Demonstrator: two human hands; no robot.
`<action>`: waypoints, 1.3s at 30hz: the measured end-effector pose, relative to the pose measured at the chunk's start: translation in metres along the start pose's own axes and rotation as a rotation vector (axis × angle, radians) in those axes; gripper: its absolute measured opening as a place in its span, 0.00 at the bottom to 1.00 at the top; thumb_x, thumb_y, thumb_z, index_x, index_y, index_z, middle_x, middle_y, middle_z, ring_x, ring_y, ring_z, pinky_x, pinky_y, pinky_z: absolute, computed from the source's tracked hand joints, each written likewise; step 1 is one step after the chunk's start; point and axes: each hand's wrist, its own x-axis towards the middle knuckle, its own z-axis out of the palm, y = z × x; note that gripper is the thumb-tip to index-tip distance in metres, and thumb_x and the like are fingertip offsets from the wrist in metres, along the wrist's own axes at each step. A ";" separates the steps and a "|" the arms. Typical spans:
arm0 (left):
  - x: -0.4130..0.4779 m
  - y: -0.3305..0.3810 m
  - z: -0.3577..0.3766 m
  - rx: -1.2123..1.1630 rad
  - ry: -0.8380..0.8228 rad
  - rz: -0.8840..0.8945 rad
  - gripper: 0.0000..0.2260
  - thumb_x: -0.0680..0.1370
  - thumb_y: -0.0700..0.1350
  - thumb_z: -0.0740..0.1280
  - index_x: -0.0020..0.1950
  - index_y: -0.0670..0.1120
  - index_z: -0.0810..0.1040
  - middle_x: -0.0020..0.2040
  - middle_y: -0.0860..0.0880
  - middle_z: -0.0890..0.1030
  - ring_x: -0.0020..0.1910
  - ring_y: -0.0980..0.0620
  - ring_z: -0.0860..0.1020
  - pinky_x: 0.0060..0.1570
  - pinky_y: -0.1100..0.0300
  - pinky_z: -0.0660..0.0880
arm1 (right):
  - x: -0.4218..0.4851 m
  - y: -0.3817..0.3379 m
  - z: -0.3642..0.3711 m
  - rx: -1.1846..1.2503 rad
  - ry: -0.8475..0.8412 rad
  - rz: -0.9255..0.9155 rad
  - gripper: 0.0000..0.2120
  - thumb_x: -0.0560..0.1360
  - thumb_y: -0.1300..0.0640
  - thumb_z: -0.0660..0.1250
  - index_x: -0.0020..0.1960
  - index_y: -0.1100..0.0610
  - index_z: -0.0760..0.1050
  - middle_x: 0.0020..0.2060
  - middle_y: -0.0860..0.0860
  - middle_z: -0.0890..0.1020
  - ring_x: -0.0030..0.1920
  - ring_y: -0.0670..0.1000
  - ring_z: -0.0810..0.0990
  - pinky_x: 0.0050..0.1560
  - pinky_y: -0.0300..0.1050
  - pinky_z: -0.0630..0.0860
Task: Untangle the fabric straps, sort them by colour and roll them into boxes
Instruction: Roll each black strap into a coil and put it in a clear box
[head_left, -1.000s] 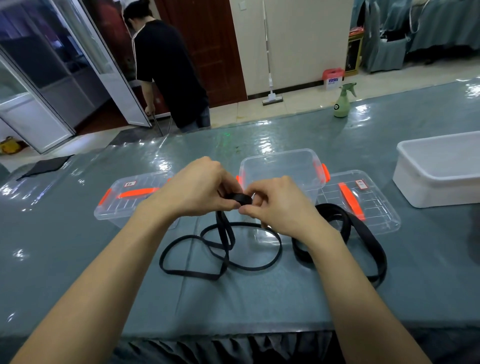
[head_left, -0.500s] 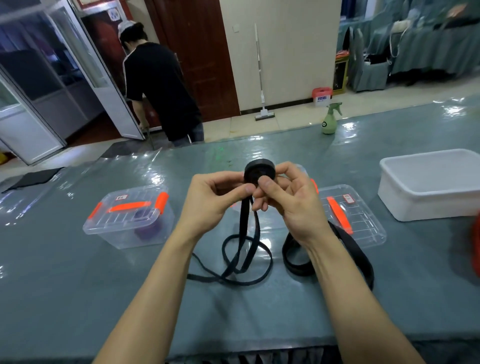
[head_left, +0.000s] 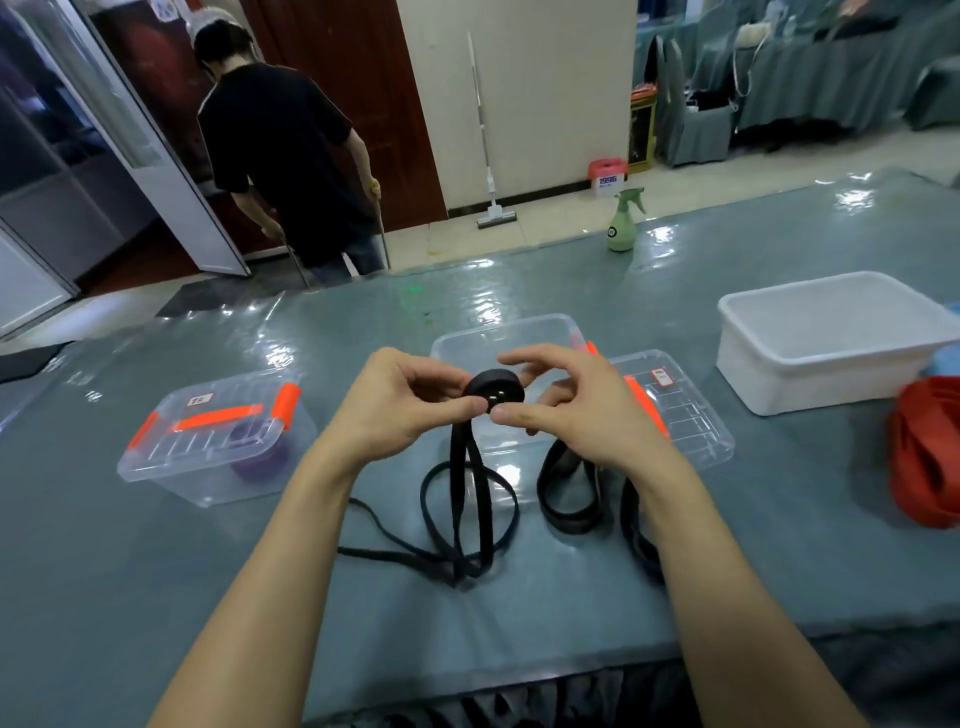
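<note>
A small roll of black strap (head_left: 493, 391) is held above the table between both hands. My left hand (head_left: 395, 402) pinches its left side and my right hand (head_left: 576, 405) pinches its right side with thumb and fingers. The strap's loose tail (head_left: 467, 509) hangs down into loops on the grey-green table. A second, wider black strap (head_left: 569, 493) lies coiled under my right forearm. Behind the hands stands an open clear box (head_left: 506, 338), its lid (head_left: 680, 415) with an orange handle beside it.
A closed clear box (head_left: 218, 441) with orange latches holds a purple roll at the left. A white tub (head_left: 831, 338) stands at the right, a red strap pile (head_left: 924, 452) near the right edge. A green spray bottle (head_left: 621, 221) sits at the far edge. A person stands beyond the table.
The hands rose from the table with the roll, which has grown thicker. More of the loose tail has been wound up and the loops on the table have shrunk.
</note>
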 end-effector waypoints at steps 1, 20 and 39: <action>0.002 0.004 -0.005 0.140 -0.058 0.003 0.07 0.76 0.43 0.82 0.52 0.51 0.92 0.45 0.50 0.91 0.47 0.49 0.90 0.53 0.53 0.86 | 0.000 -0.001 0.000 -0.091 -0.018 -0.010 0.20 0.69 0.44 0.85 0.58 0.39 0.85 0.49 0.40 0.85 0.37 0.48 0.87 0.49 0.36 0.81; 0.002 0.000 0.002 -0.333 0.069 0.081 0.12 0.73 0.48 0.82 0.56 0.52 0.91 0.51 0.44 0.91 0.53 0.47 0.90 0.56 0.57 0.84 | 0.015 -0.016 0.021 0.622 0.084 -0.068 0.04 0.73 0.62 0.81 0.47 0.56 0.90 0.41 0.60 0.89 0.37 0.56 0.88 0.42 0.44 0.84; 0.032 0.009 -0.050 0.105 -0.194 -0.031 0.08 0.74 0.46 0.84 0.51 0.53 0.91 0.44 0.47 0.91 0.47 0.44 0.90 0.55 0.49 0.87 | 0.020 -0.008 0.030 0.311 0.011 -0.035 0.07 0.77 0.53 0.79 0.49 0.49 0.80 0.39 0.55 0.89 0.38 0.58 0.90 0.48 0.44 0.84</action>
